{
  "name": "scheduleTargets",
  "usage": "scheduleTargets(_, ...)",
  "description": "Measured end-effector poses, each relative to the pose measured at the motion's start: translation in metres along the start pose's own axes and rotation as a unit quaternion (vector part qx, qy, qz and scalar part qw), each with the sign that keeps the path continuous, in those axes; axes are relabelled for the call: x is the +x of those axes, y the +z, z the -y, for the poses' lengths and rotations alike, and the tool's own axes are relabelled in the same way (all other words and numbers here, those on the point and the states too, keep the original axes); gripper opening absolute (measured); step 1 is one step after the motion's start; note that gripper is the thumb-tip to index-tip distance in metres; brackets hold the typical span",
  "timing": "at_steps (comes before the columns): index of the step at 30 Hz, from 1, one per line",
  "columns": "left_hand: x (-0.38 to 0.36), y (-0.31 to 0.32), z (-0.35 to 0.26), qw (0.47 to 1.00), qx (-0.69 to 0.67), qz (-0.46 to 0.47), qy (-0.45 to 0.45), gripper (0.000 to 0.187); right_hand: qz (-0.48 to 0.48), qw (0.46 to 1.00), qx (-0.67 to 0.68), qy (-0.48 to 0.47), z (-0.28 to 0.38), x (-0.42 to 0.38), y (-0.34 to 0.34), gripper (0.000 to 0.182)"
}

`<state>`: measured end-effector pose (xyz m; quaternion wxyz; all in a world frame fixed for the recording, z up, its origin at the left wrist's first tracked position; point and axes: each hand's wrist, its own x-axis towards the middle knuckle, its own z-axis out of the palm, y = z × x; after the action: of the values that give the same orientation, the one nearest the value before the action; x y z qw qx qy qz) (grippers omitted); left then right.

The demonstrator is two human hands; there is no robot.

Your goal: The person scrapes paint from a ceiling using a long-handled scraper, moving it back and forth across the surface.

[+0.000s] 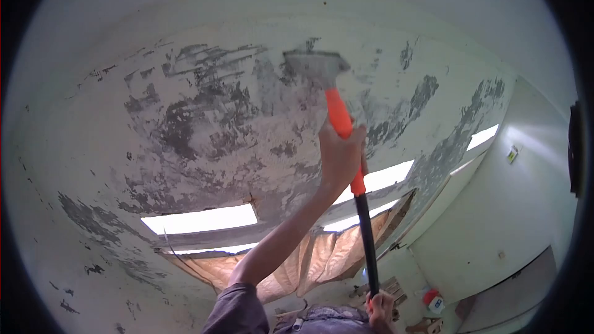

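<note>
A long-handled scraper [365, 229] runs up from near my body to the wall. Its wide grey metal head [317, 65] lies at or against the patchy wall [204, 105]; exact contact is blurred. My left hand [341, 151] is raised and wrapped round the orange upper grip. Down by my waist, my right hand [380, 309] closes on the lower end of the black shaft. Pale paint is gone in ragged patches around the head, showing grey beneath.
Bright window openings [201, 219] cut through the wall below the scraped area. A tan, wrinkled sheet [309, 260] hangs beneath them. At lower right are a red-and-white container [434, 300] and a doorway [507, 291]. A small yellowish fixture [512, 154] is on the side wall.
</note>
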<state>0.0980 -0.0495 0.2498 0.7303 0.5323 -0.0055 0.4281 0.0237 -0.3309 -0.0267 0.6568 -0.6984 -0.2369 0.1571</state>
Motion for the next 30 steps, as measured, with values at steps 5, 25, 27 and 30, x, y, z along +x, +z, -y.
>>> scheduleTargets(5,0.019,0.012,-0.01,1.0,0.003,0.009,0.016,0.02,-0.018,1.0,-0.012,-0.007,0.01,0.026,0.007,0.064)
scheduleTargets(25,0.03,0.027,0.014,0.999,-0.011,0.029,0.024,0.021,-0.03,0.999,-0.026,0.002,-0.002,0.019,-0.016,0.052)
scheduleTargets(27,0.036,0.036,-0.007,0.999,-0.027,0.033,0.029,0.02,-0.041,0.998,-0.034,0.019,-0.002,0.023,-0.017,0.051)
scheduleTargets(30,0.019,0.015,0.009,1.0,-0.004,0.013,-0.007,0.02,-0.025,0.996,-0.071,-0.044,-0.014,0.016,-0.022,0.063)
